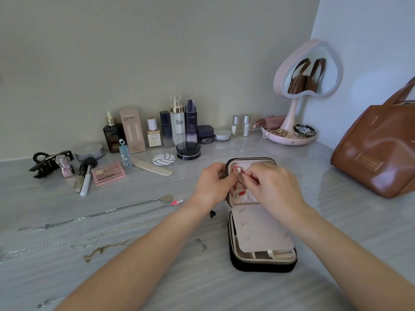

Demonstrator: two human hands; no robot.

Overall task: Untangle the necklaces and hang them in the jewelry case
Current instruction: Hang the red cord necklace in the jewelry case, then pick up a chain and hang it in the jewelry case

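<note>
A black zip jewelry case [262, 261] with pink lining lies open in front of me, its lid [251, 163] at the far side. A red cord necklace [238, 187] with a small silver ring pendant hangs in the lid. My left hand [212, 185] and my right hand [272, 187] both pinch the red cord near a white tab at the lid's top. Several silver chain necklaces [101, 215] lie stretched out on the table to the left, one ending in a pink charm [177, 202]. A gold chain [105, 249] lies nearer me.
Cosmetic bottles [177, 122], jars, a makeup palette [109, 173], brushes and a black hair claw [48, 163] line the back left. A pink heart mirror [310, 70] with a jewelry tray stands back right. A brown leather bag [377, 149] sits at the right.
</note>
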